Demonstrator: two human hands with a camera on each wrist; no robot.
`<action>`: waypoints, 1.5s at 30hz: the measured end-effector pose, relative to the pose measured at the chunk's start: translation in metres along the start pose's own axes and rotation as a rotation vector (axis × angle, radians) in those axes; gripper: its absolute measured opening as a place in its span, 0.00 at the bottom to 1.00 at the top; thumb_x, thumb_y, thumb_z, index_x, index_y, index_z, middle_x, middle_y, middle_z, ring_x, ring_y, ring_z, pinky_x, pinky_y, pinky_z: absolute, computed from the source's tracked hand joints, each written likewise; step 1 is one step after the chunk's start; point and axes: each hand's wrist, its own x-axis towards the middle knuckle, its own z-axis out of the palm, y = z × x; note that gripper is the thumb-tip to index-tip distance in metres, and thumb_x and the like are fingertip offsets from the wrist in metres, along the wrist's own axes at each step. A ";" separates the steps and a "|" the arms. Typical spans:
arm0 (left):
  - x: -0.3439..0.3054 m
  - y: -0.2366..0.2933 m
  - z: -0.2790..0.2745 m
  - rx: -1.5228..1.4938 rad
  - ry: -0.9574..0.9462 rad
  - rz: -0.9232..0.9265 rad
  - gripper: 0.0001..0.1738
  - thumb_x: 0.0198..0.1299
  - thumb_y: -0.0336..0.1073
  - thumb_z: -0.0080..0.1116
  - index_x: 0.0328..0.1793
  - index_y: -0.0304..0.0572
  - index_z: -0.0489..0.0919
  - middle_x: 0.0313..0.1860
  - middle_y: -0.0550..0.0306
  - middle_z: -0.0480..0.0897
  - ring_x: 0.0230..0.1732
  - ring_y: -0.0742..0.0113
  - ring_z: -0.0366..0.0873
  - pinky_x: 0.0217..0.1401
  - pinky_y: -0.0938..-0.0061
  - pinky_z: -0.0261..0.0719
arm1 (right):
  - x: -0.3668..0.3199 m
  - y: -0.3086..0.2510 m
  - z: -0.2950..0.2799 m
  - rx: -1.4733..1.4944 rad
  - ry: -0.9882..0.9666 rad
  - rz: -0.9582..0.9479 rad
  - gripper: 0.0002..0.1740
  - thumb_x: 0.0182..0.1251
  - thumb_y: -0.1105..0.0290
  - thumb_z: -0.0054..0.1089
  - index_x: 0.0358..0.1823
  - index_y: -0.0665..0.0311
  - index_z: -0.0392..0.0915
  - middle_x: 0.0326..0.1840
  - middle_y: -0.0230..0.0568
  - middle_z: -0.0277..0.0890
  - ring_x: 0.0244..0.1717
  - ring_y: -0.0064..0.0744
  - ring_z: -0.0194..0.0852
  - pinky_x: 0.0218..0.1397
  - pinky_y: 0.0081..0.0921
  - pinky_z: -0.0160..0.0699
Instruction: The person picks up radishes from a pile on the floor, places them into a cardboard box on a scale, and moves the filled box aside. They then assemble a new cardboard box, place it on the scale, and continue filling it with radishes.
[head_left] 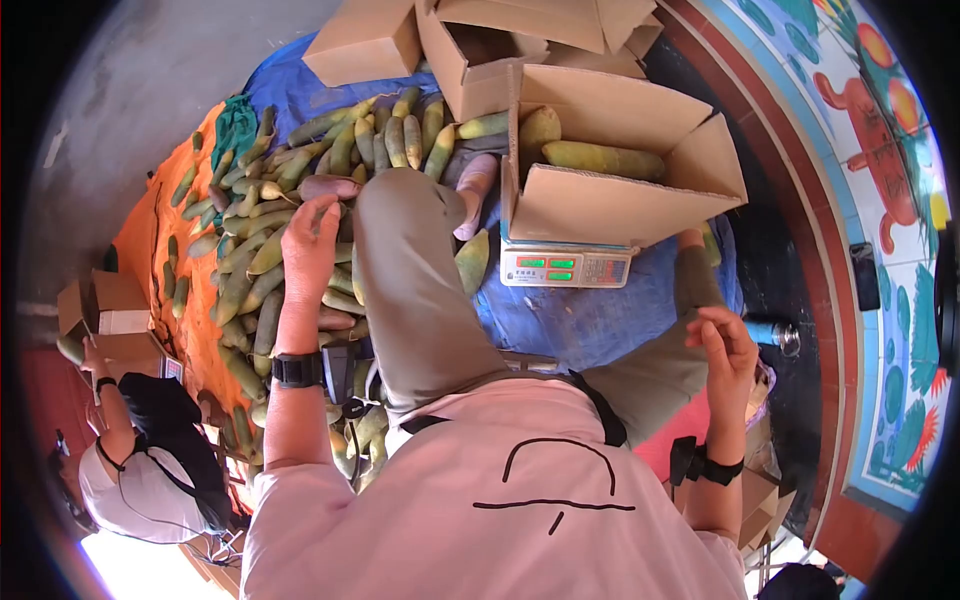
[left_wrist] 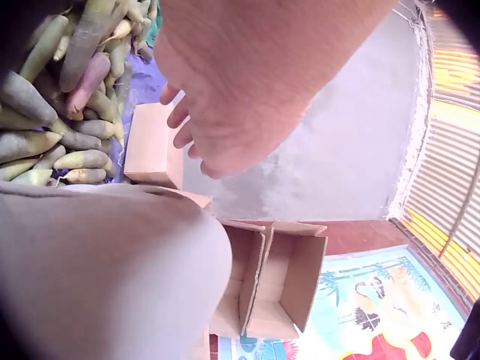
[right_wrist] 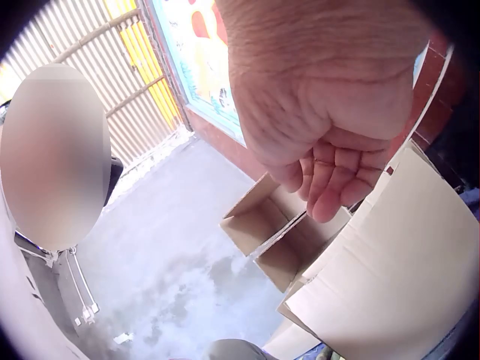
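Observation:
My left hand [head_left: 310,245] hovers over the left side of a pile of green radishes [head_left: 262,255], its fingers loosely bent and holding nothing. Just beyond its fingertips lies a purplish radish [head_left: 330,187]. My right hand [head_left: 727,350] hangs in the air over the right knee, fingers loosely curled with nothing in them; the right wrist view shows the bare palm side. In front of it, an open cardboard box [head_left: 600,205] sits on a digital scale [head_left: 565,267] with lit green displays. Inside the box are a long green radish [head_left: 605,160] and another radish [head_left: 540,132] at its left end.
More cardboard boxes [head_left: 362,45] stand at the back. Blue sheeting [head_left: 560,325] and an orange sheet [head_left: 150,235] cover the floor. A single radish [head_left: 473,262] lies between the legs. At far left, another person [head_left: 145,470] handles a radish beside a box. A painted wall [head_left: 900,250] runs along the right.

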 end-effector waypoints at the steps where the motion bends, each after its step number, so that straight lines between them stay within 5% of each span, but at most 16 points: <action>1: 0.000 0.005 0.001 -0.023 -0.003 -0.013 0.12 0.62 0.37 0.55 0.48 0.40 0.78 0.42 0.50 0.81 0.45 0.61 0.78 0.51 0.71 0.73 | 0.000 0.001 0.000 0.006 -0.020 -0.004 0.10 0.68 0.71 0.52 0.46 0.67 0.75 0.34 0.34 0.76 0.33 0.20 0.73 0.40 0.15 0.71; 19: -0.011 0.050 0.017 0.045 -0.002 0.292 0.12 0.61 0.36 0.54 0.47 0.36 0.77 0.43 0.47 0.80 0.47 0.52 0.77 0.53 0.66 0.72 | -0.009 0.025 -0.001 0.049 0.002 0.011 0.08 0.68 0.74 0.52 0.45 0.68 0.75 0.33 0.33 0.76 0.33 0.19 0.72 0.39 0.15 0.72; 21: -0.014 0.053 0.013 0.069 -0.042 0.253 0.13 0.63 0.35 0.52 0.50 0.38 0.77 0.46 0.51 0.80 0.47 0.63 0.77 0.52 0.72 0.73 | -0.012 0.024 -0.001 0.062 0.013 0.008 0.08 0.68 0.74 0.52 0.44 0.68 0.75 0.33 0.33 0.76 0.33 0.19 0.72 0.39 0.15 0.71; 22: -0.017 0.059 0.013 0.026 -0.019 0.257 0.11 0.61 0.34 0.54 0.46 0.36 0.77 0.42 0.47 0.80 0.46 0.52 0.77 0.52 0.67 0.72 | -0.013 0.024 -0.001 0.055 0.009 0.010 0.07 0.68 0.74 0.52 0.44 0.68 0.75 0.33 0.33 0.76 0.33 0.19 0.72 0.39 0.15 0.71; 25: -0.020 0.062 0.007 0.018 -0.042 0.270 0.11 0.61 0.34 0.54 0.46 0.36 0.77 0.42 0.47 0.80 0.46 0.52 0.77 0.52 0.67 0.72 | -0.017 0.028 -0.004 0.050 0.011 -0.014 0.07 0.67 0.74 0.52 0.44 0.69 0.75 0.33 0.33 0.76 0.33 0.19 0.72 0.39 0.16 0.72; 31: -0.015 0.069 0.010 -0.025 -0.081 0.288 0.11 0.61 0.34 0.54 0.46 0.35 0.77 0.41 0.47 0.81 0.45 0.56 0.79 0.51 0.69 0.73 | -0.027 0.028 -0.004 0.066 0.089 0.000 0.08 0.67 0.74 0.53 0.43 0.69 0.74 0.32 0.34 0.76 0.33 0.20 0.73 0.38 0.16 0.72; 33: -0.013 0.070 0.016 -0.006 -0.098 0.291 0.12 0.64 0.34 0.51 0.49 0.37 0.78 0.42 0.53 0.80 0.43 0.65 0.78 0.48 0.74 0.73 | -0.035 0.028 -0.008 0.032 0.137 0.039 0.08 0.66 0.74 0.53 0.43 0.70 0.74 0.32 0.35 0.76 0.33 0.20 0.73 0.39 0.16 0.72; 37: -0.016 0.082 0.024 -0.035 -0.136 0.289 0.11 0.62 0.33 0.52 0.48 0.35 0.77 0.42 0.49 0.80 0.45 0.59 0.77 0.53 0.71 0.72 | -0.044 0.023 -0.011 0.036 0.147 0.035 0.08 0.66 0.74 0.53 0.43 0.70 0.75 0.33 0.34 0.75 0.34 0.20 0.75 0.38 0.16 0.74; 45: -0.003 0.088 0.032 -0.219 -0.229 0.314 0.12 0.66 0.34 0.50 0.49 0.35 0.77 0.41 0.57 0.79 0.40 0.72 0.72 0.48 0.78 0.70 | -0.064 0.006 -0.013 0.001 0.224 0.000 0.08 0.66 0.73 0.54 0.42 0.71 0.75 0.31 0.33 0.76 0.34 0.19 0.76 0.35 0.17 0.75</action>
